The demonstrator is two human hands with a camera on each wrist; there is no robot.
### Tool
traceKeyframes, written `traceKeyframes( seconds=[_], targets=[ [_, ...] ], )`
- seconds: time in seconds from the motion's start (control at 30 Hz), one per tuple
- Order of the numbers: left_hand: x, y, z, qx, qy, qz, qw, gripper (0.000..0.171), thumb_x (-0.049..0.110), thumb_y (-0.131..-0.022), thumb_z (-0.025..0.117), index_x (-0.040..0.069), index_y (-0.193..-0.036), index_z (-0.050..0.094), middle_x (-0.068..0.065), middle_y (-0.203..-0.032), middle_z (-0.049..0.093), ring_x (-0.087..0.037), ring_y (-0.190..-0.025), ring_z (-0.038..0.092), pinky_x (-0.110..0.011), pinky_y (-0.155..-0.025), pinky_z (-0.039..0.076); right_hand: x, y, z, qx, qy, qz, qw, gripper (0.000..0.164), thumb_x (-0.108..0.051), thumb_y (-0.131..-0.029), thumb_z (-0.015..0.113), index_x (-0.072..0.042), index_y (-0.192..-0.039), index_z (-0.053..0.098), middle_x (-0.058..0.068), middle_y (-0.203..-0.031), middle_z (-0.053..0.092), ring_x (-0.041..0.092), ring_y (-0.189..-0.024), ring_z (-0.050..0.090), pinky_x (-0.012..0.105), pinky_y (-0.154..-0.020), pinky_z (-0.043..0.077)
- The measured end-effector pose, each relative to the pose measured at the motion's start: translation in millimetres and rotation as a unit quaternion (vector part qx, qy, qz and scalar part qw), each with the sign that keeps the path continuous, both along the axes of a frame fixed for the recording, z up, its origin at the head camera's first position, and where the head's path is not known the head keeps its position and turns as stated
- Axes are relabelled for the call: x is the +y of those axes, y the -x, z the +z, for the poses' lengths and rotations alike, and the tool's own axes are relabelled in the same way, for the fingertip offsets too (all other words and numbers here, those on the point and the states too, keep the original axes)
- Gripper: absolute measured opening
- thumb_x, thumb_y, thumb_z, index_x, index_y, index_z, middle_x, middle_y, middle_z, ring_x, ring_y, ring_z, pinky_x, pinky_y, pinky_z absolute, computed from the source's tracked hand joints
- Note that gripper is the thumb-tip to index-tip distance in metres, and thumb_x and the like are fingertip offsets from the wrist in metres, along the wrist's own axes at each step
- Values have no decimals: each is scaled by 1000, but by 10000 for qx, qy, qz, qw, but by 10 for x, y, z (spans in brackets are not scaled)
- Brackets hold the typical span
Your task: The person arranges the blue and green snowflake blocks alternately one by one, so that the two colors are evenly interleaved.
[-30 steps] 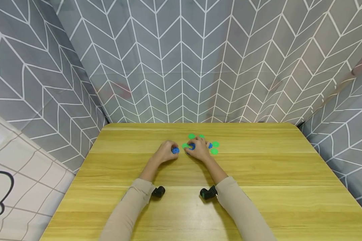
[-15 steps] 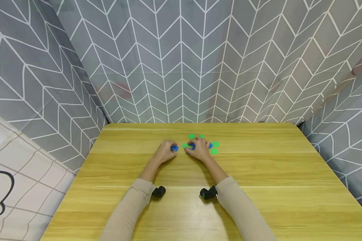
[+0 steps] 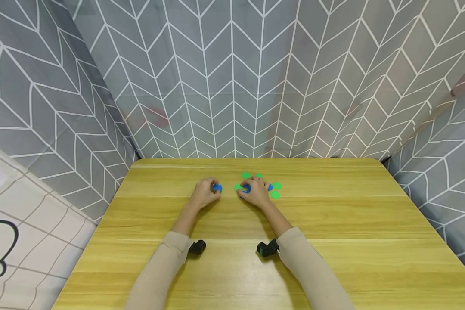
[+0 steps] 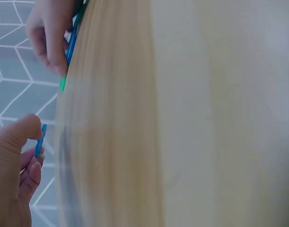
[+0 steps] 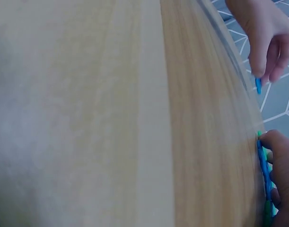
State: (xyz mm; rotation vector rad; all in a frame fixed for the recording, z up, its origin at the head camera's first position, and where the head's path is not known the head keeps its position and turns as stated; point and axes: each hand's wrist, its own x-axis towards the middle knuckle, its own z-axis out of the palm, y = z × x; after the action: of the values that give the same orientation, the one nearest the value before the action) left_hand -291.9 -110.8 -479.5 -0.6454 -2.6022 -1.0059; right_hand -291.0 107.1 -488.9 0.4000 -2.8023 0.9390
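In the head view my left hand (image 3: 203, 193) pinches a notched blue plastic disc (image 3: 217, 188) between thumb and fingers, held apart from the other discs. The left wrist view has this blue disc (image 4: 40, 141) edge-on at the fingertips. My right hand (image 3: 258, 193) curls over a group of flat discs, gripping a blue disc (image 3: 247, 188) with a green disc (image 3: 237, 187) against its left side. In the right wrist view the thumb lies on the blue edge (image 5: 264, 165). The hand hides the middle of the group, so I cannot tell how all the discs join.
More green discs (image 3: 277, 185) and part of another blue disc (image 3: 270, 187) show around the right hand. The wooden table (image 3: 352, 224) reaches back to a grey patterned curtain (image 3: 240, 86). Black wrist cameras (image 3: 267, 248) sit by both sleeves.
My left hand has moved left and slightly away from me with the blue disc, widening the gap to the group. The disc has turned a little. My right hand has stayed in place.
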Motion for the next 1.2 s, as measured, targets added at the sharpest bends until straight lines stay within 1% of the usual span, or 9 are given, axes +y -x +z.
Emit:
traceKeyframes(
  seconds=[0.13,0.23,0.33,0.47,0.63,0.8,0.97,1.1,1.2],
  targets=[
    [-232,-79,95,-293,-229,163,9992,28,4,-69,71,-6,-94,65,-16,-85,67,-26,-75,62,-37,-68,51,-3,9,4,1,-13,24,10000,32,-34,-81,71,-9,-101,70,11,-108,57,33,-103,47,57,-91,23],
    [-452,-163,122,-477,-300,326,9979,27,5,-69,72,-5,-93,65,-15,-85,67,-25,-76,62,-35,-68,50,-2,19,8,-21,-46,50,10000,33,-34,-81,71,-9,-102,70,11,-108,57,33,-104,46,58,-92,22],
    [-654,-254,114,-654,-373,420,9963,26,4,-71,73,-6,-94,66,-16,-87,66,-27,-78,62,-35,-69,50,3,31,13,-55,-102,55,9999,33,-34,-81,71,-8,-102,70,12,-109,57,34,-107,46,59,-94,21],
    [-832,-327,42,-840,-513,469,9940,31,1,-74,72,-10,-101,64,-20,-94,66,-32,-85,63,-42,-76,52,13,39,18,-115,-139,27,9998,33,-33,-81,72,-7,-100,70,12,-108,57,33,-108,45,59,-94,20],
    [-932,-369,-77,-905,-768,599,9911,33,0,-75,71,-11,-105,64,-23,-99,66,-34,-89,61,-45,-80,50,4,32,20,-96,-166,4,9998,32,-32,-80,73,-5,-96,70,12,-106,58,33,-107,46,58,-94,19],
    [-985,-419,-141,-730,-832,640,9918,34,1,-73,73,-10,-103,67,-24,-101,63,-36,-90,59,-48,-80,48,-27,5,35,-19,-128,48,9999,31,-30,-78,73,-3,-93,70,12,-103,60,33,-104,47,57,-93,19],
    [-1012,-429,-168,-689,-646,735,9928,34,7,-70,76,-8,-100,69,-24,-101,58,-36,-90,55,-48,-80,45,-48,-4,49,12,-136,37,9999,30,-30,-78,73,-3,-93,70,12,-103,61,33,-104,47,55,-92,21],
    [-1031,-432,-160,-710,-618,766,9926,29,8,-71,76,-6,-95,71,-22,-98,59,-37,-91,55,-49,-80,44,-59,-4,50,105,-163,4,9998,30,-30,-77,74,-4,-92,71,11,-102,62,32,-102,48,53,-90,22],
    [-1048,-446,-145,-759,-557,739,9928,26,9,-72,77,-5,-94,71,-20,-98,61,-37,-93,56,-50,-82,44,-66,-2,31,198,-163,-10,9997,29,-30,-76,74,-4,-91,71,10,-100,62,31,-99,49,50,-88,23]
  ],
)
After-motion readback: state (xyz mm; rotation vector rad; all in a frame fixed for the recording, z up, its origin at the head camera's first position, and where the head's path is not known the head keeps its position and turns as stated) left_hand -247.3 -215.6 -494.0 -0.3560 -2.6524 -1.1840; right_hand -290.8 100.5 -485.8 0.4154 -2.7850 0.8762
